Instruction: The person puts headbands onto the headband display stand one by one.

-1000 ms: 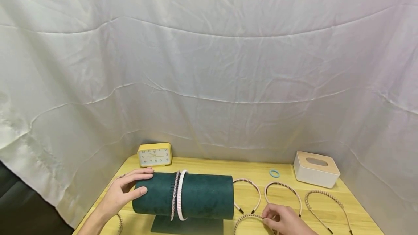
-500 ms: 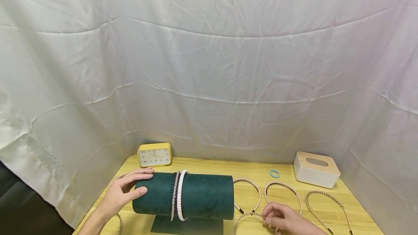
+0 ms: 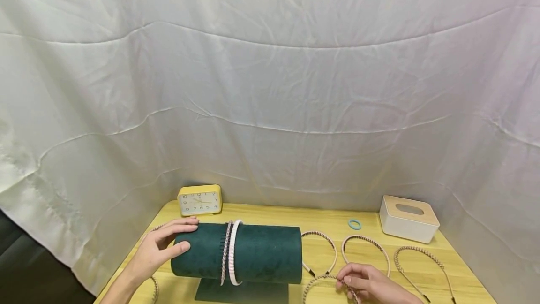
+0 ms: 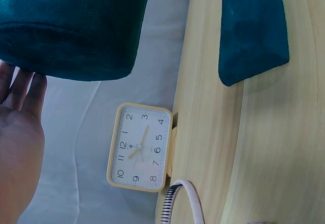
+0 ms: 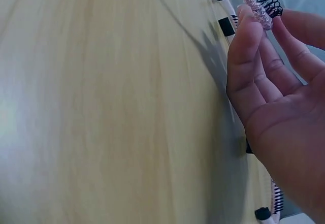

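My left hand [image 3: 158, 250] rests on the left end of a dark green velvet roll-shaped display stand [image 3: 270, 252], fingers over the top and thumb on the front. In the left wrist view its fingers [image 4: 35, 94] touch the roll's end. Around the roll sit a braided headband [image 3: 226, 257] and a white headband [image 3: 232, 257], side by side. Right of the stand, my right hand [image 3: 371, 285] pinches a braided headband [image 3: 312, 281] between thumb and fingers. The right wrist view shows its pinkish braid [image 5: 249, 0] and black comb teeth at the fingertips.
Several other headbands lie on the wooden table, among them two pale ones [image 3: 326, 237] [image 3: 371, 239] and a braided one [image 3: 417, 249] at right. A yellow alarm clock [image 3: 200, 201], a light-blue ring [image 3: 354, 224] and a tissue box [image 3: 409, 219] stand or lie behind.
My right hand has shifted slightly and turned, and more of the pinched braided headband shows beneath its fingers. The left hand and the stand have stayed in place.
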A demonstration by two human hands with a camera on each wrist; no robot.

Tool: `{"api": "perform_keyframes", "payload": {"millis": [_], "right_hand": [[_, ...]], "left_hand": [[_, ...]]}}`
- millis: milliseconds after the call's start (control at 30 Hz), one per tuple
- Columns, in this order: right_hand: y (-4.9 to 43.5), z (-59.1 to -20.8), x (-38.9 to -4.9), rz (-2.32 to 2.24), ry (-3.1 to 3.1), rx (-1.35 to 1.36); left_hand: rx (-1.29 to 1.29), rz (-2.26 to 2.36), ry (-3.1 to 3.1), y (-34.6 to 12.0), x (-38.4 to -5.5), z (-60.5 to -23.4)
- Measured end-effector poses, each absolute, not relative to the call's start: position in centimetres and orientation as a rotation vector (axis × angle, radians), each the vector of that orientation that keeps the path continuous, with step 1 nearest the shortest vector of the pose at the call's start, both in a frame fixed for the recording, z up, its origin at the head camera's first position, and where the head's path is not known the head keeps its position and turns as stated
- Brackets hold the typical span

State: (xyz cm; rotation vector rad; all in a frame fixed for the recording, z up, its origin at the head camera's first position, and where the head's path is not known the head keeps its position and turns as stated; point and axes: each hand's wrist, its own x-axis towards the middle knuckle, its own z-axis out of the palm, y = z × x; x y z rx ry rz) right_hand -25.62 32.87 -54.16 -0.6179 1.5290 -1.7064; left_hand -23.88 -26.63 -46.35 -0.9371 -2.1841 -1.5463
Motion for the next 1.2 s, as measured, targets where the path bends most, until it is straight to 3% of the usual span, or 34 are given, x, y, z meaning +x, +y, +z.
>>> {"api": "perform_keyframes", "payload": {"millis": [1200], "right_hand": [[31.6,-53.8,-25.7,-1.787,1.296,-0.683]], "left_hand": [[-0.93,-1.543,-2.198,-26.7,-23.9,-46.4]]}}
